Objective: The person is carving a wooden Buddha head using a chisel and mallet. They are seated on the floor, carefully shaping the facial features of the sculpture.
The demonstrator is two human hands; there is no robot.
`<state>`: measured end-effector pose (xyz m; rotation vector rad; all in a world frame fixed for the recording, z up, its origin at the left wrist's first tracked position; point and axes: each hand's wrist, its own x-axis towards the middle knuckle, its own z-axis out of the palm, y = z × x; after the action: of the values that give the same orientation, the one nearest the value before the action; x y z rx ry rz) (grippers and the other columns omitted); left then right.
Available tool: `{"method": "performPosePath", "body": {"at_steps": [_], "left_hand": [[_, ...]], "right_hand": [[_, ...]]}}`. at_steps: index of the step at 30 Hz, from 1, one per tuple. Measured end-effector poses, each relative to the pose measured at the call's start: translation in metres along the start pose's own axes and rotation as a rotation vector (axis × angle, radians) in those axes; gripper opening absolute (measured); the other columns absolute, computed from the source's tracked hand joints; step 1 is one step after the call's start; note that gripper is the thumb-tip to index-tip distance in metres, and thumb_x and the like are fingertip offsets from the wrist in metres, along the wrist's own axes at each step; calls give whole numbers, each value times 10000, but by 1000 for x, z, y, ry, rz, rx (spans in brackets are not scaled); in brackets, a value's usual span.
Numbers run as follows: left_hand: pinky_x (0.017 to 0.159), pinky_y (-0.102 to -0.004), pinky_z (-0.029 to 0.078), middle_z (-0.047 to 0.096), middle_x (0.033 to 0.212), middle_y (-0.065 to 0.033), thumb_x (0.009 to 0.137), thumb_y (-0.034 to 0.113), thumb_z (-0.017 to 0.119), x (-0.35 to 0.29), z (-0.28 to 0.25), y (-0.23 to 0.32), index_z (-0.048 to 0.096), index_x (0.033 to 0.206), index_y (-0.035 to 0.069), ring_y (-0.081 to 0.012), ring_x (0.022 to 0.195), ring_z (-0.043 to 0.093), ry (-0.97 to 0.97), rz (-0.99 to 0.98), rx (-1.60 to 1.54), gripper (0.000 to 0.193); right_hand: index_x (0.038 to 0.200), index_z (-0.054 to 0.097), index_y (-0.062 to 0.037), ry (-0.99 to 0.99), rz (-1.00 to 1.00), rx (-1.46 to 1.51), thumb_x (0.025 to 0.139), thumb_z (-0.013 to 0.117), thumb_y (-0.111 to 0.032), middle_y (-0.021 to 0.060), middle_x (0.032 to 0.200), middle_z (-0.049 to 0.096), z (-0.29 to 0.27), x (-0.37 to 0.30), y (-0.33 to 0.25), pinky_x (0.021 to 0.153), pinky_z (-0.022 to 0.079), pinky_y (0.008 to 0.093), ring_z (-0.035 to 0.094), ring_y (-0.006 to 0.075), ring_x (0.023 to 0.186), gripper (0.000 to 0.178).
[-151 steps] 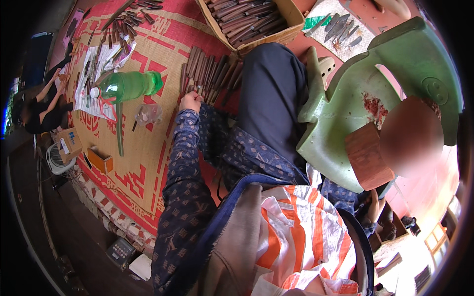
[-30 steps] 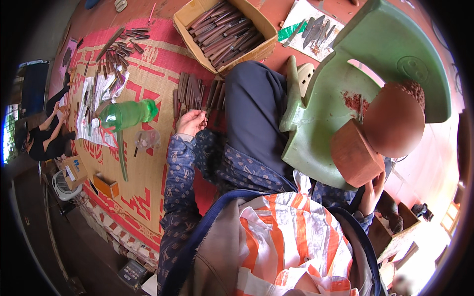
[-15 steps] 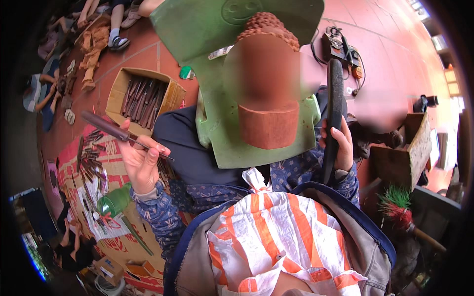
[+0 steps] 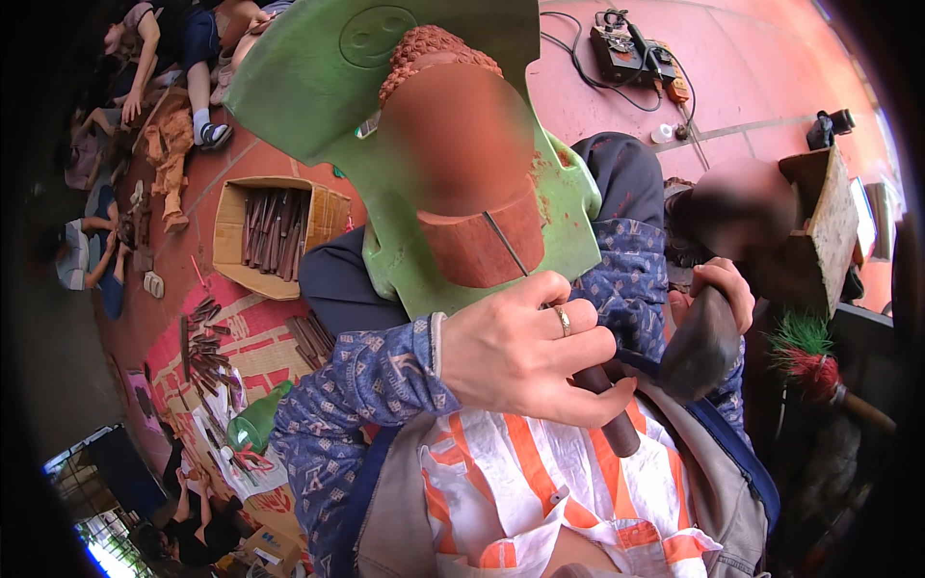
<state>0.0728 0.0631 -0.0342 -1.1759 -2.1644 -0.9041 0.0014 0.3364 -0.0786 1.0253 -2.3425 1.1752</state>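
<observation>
A reddish-brown carved wooden bust [image 4: 458, 246] with knobbly curled hair lies on a green plastic chair [image 4: 568, 226] tipped in front of me; its face is blurred. My left hand [image 4: 525, 352], a ring on one finger, is closed around a carving chisel [image 4: 621, 432]. The thin blade lies across the front of the bust's base, its tip near the neck's lower edge. The handle points back toward my chest. To the right, my right hand [image 4: 729, 287] grips a dark wooden mallet [image 4: 700, 352], its rounded end near the chisel handle but apart from it.
A cardboard box [image 4: 328, 222] of chisels stands at left, with more tools [image 4: 204, 342] and a green bottle [image 4: 258, 419] on the floor covering. At right are a power unit with cables [image 4: 621, 58], a wooden box [image 4: 824, 222] and a green-bristled brush [image 4: 805, 337]. Other people sit far left.
My left hand has swung right with the chisel, and its blade now lies against the bust's base. My right hand has drawn the mallet down and right, tilting it toward me.
</observation>
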Motion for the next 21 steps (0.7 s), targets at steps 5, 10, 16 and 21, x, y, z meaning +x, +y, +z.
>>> {"method": "performPosePath", "body": {"at_steps": [5, 10, 16, 21], "left_hand": [[581, -317, 329, 440, 691, 8, 897, 460, 572, -13, 11, -18, 573, 747, 128, -165, 588, 456, -84, -17, -143, 364], [553, -346, 312, 380, 633, -22, 960, 471, 443, -26, 15, -21, 415, 584, 115, -201, 536, 417, -51, -92, -129, 518], [635, -354, 375, 451, 696, -33, 783, 364, 606, -27, 3, -20, 464, 613, 107, -222, 698, 520, -186, -120, -99, 340], [552, -350, 309, 360, 600, -26, 898, 336, 454, -33, 16, -25, 388, 559, 114, -207, 524, 421, -43, -101, -69, 410]], "right_hand": [[737, 547, -54, -32, -130, -212, 710, 780, -119, 57, 611, 561, -15, -4, -15, 500, 449, 321, 566, 211, 513, 243], [656, 519, -54, -124, -205, -193, 734, 797, -163, 72, 638, 608, -15, -9, -23, 485, 436, 315, 571, 202, 508, 308], [611, 519, -54, -139, -246, -185, 707, 818, -186, 48, 567, 543, -2, -22, -21, 456, 391, 307, 527, 196, 471, 341], [590, 516, -57, -127, -254, -188, 684, 821, -182, 39, 538, 500, 3, -26, -22, 425, 329, 312, 474, 193, 435, 343]]}}
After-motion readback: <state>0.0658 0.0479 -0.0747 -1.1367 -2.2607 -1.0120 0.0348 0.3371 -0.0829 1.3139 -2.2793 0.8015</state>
